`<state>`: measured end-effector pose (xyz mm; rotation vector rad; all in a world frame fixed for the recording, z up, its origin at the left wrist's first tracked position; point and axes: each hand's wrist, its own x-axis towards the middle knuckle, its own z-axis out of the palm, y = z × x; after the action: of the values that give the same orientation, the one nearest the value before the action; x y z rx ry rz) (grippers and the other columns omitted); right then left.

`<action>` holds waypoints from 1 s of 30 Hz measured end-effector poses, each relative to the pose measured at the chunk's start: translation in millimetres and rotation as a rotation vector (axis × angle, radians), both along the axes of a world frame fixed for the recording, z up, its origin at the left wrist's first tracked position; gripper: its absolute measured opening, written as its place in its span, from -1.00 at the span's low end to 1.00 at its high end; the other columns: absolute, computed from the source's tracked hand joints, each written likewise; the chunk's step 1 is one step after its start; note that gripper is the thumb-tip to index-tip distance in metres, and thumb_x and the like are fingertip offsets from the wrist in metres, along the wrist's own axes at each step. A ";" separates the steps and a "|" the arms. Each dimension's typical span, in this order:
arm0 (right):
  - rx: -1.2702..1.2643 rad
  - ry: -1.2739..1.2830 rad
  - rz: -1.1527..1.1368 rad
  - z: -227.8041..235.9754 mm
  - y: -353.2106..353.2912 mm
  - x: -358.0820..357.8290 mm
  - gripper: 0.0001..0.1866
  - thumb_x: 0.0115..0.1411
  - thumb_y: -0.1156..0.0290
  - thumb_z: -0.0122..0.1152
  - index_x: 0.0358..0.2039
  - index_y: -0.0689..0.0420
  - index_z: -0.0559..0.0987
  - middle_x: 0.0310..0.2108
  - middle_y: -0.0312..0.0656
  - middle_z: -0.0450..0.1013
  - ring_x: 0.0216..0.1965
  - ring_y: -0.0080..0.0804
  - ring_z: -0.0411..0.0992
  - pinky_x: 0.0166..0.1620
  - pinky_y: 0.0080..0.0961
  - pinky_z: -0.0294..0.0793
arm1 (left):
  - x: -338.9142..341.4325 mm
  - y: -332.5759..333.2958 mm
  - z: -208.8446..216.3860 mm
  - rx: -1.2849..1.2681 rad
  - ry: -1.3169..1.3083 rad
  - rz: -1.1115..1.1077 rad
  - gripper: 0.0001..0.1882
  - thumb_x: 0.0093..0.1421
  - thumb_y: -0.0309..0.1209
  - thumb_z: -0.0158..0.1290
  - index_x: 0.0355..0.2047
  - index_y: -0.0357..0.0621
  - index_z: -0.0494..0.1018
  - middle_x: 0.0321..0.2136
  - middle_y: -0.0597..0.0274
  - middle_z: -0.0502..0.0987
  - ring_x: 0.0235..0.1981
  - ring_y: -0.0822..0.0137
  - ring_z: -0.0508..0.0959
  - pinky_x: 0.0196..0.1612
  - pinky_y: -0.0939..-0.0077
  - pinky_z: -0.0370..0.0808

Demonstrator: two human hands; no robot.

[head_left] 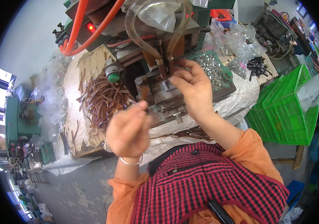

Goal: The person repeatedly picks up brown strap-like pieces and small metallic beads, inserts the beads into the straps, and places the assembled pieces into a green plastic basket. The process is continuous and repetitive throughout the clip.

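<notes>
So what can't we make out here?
All in the head view:
Left hand: motion blur; can't tell whether its fingers hold anything.
Right hand: its own fingers and thumb hide whatever may be between the tips.
Machine: top cut off by the upper picture edge.
Brown strips: upper ones cover lower ones; no count.
Small metal pieces: too small for exact shapes.
</notes>
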<state>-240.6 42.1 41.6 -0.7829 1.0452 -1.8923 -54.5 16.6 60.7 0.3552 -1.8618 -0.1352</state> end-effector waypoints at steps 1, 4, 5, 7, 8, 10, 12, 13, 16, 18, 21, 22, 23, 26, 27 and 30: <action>0.073 0.051 -0.022 5.7 8.5 2.1 -0.48 0.22 0.66 0.22 0.20 0.32 0.39 -0.05 -0.11 0.57 0.00 -0.46 0.52 0.10 -0.53 0.47 | -1.1 5.9 -0.7 -0.024 -0.108 0.002 -0.72 0.04 -0.59 0.35 -0.21 -0.25 0.57 -0.20 -0.04 0.68 -0.41 0.20 0.65 -0.38 0.46 0.56; -0.011 0.221 0.090 21.4 31.2 -2.7 -0.43 0.23 0.65 0.18 0.27 0.31 0.35 0.04 -0.09 0.53 0.08 -0.39 0.49 0.16 -0.46 0.46 | -22.1 7.0 -15.2 -0.120 -0.260 -0.067 -0.74 -0.02 -0.49 0.39 -0.29 -0.19 0.60 -0.16 0.06 0.67 -0.55 0.31 0.54 -0.51 0.50 0.45; -0.002 0.379 0.148 25.0 29.7 -12.5 -0.41 0.25 0.64 0.13 0.30 0.31 0.32 0.13 -0.10 0.48 0.16 -0.38 0.45 0.19 -0.43 0.44 | -31.9 3.7 -21.3 -0.136 -0.226 -0.094 -0.75 -0.03 -0.45 0.39 -0.31 -0.17 0.62 -0.19 0.09 0.66 -0.54 0.33 0.54 -0.54 0.51 0.43; 0.057 0.729 0.072 7.0 17.2 -46.6 -0.58 0.19 0.55 0.23 0.09 0.21 0.55 0.18 0.03 0.44 0.20 -0.13 0.43 0.22 -0.29 0.43 | -42.5 -1.8 -26.7 -0.169 -0.226 -0.096 -0.74 -0.03 -0.45 0.41 -0.31 -0.12 0.61 -0.21 0.11 0.68 -0.58 0.37 0.54 -0.57 0.52 0.42; 0.076 1.027 -0.017 -10.9 7.8 -66.8 -0.64 0.16 0.50 0.29 0.00 0.17 0.63 0.19 0.09 0.43 0.22 -0.03 0.41 0.24 -0.22 0.42 | -41.0 -5.2 -30.9 -0.170 -0.227 -0.099 -0.71 -0.04 -0.47 0.42 -0.29 -0.10 0.61 -0.22 0.10 0.69 -0.61 0.35 0.54 -0.58 0.52 0.43; 0.458 1.436 -0.278 -56.7 1.6 -103.4 -0.70 0.14 0.41 0.38 -0.08 0.15 0.68 0.18 0.07 0.46 0.22 0.08 0.39 0.30 -0.15 0.32 | -40.6 -10.7 -36.0 -0.194 -0.240 -0.105 -0.72 -0.03 -0.46 0.42 -0.30 -0.08 0.60 -0.26 0.13 0.68 -0.65 0.42 0.53 -0.64 0.57 0.36; 0.485 1.578 -0.493 -89.4 7.8 -123.1 -0.69 0.12 0.33 0.43 -0.12 0.12 0.69 0.18 0.08 0.46 0.25 0.13 0.36 0.31 -0.09 0.29 | -44.2 -15.1 -39.8 -0.225 -0.165 -0.123 -0.71 -0.02 -0.44 0.42 -0.28 -0.07 0.59 -0.26 0.15 0.68 -0.65 0.44 0.51 -0.64 0.58 0.36; 0.442 1.563 -0.519 -99.8 10.3 -128.4 -0.71 0.12 0.32 0.43 -0.15 0.12 0.70 0.17 0.08 0.47 0.26 0.11 0.35 0.32 -0.09 0.28 | -45.3 -16.5 -41.0 -0.228 -0.150 -0.118 -0.70 -0.03 -0.43 0.42 -0.27 -0.07 0.59 -0.26 0.16 0.68 -0.65 0.45 0.51 -0.64 0.58 0.36; 0.405 1.528 -0.533 -103.7 12.5 -128.0 -0.79 0.13 0.33 0.41 -0.25 0.13 0.72 0.14 0.05 0.50 0.27 0.07 0.35 0.33 -0.13 0.27 | -44.3 -14.2 -39.6 -0.225 -0.130 -0.101 -0.69 -0.05 -0.42 0.42 -0.28 -0.06 0.58 -0.27 0.18 0.67 -0.65 0.47 0.50 -0.64 0.59 0.35; 0.451 1.515 -0.503 -99.9 10.5 -124.2 -0.80 0.13 0.33 0.41 -0.25 0.13 0.72 0.14 0.02 0.50 0.28 0.05 0.34 0.34 -0.16 0.26 | -41.3 -11.0 -38.9 -0.215 -0.121 -0.088 -0.68 -0.06 -0.43 0.42 -0.28 -0.05 0.58 -0.27 0.19 0.67 -0.65 0.47 0.49 -0.65 0.59 0.34; 0.449 1.410 -0.531 -89.7 10.7 -118.7 -0.82 0.15 0.38 0.37 -0.26 0.18 0.69 -0.08 -0.03 0.60 0.03 0.01 0.52 0.13 -0.21 0.47 | -29.8 -1.1 -26.1 -0.064 -0.197 -0.119 -0.73 -0.01 -0.43 0.38 -0.27 -0.07 0.61 -0.23 0.18 0.69 -0.58 0.43 0.55 -0.56 0.55 0.43; 0.482 1.312 -0.520 -86.0 12.1 -116.3 -0.82 0.14 0.40 0.36 -0.26 0.19 0.68 -0.14 -0.02 0.61 -0.03 0.01 0.55 0.08 -0.22 0.51 | -20.4 3.0 -18.6 0.003 -0.238 -0.131 -0.75 0.00 -0.43 0.37 -0.27 -0.08 0.62 -0.23 0.18 0.69 -0.55 0.42 0.58 -0.53 0.55 0.45; 0.435 1.311 -0.543 -88.6 15.0 -119.9 -0.82 0.19 0.44 0.33 -0.20 0.20 0.66 -0.26 -0.08 0.63 -0.20 -0.16 0.60 -0.05 -0.34 0.55 | -6.1 1.6 -26.4 0.009 -0.164 -0.085 -0.77 0.03 -0.45 0.33 -0.25 -0.11 0.65 -0.24 0.19 0.71 -0.43 0.39 0.65 -0.40 0.55 0.53; 0.353 1.014 -0.504 -96.1 19.1 -125.5 -0.84 0.23 0.48 0.30 -0.19 0.21 0.64 -0.31 -0.15 0.62 -0.24 -0.37 0.58 -0.09 -0.46 0.53 | 38.1 -48.2 -56.9 0.181 0.015 0.384 -0.77 0.06 -0.61 0.19 -0.26 -0.09 0.64 -0.27 0.19 0.68 -0.33 0.14 0.64 -0.26 0.38 0.56; 0.364 0.961 -0.483 -95.0 17.8 -122.5 -0.85 0.25 0.50 0.29 -0.17 0.22 0.63 -0.33 -0.24 0.60 -0.28 -0.53 0.53 -0.11 -0.56 0.49 | 49.4 -73.2 -57.2 0.155 -0.171 0.562 -0.79 0.07 -0.57 0.21 -0.25 -0.09 0.64 -0.16 0.13 0.65 -0.20 0.06 0.59 -0.14 0.30 0.54; 0.209 0.924 -0.402 -98.2 4.3 -123.3 -0.84 0.25 0.49 0.28 -0.17 0.24 0.62 -0.32 -0.28 0.59 -0.29 -0.54 0.51 -0.12 -0.58 0.48 | 76.2 -126.3 -87.8 0.041 -0.640 0.660 -0.73 -0.03 -0.54 0.14 -0.31 -0.01 0.70 0.16 0.08 0.51 0.05 -0.01 0.48 0.18 0.15 0.42</action>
<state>-363.8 46.4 -56.6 -1.4595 2.0486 -1.6765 21.6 -109.7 -27.1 1.1190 -2.2512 0.4388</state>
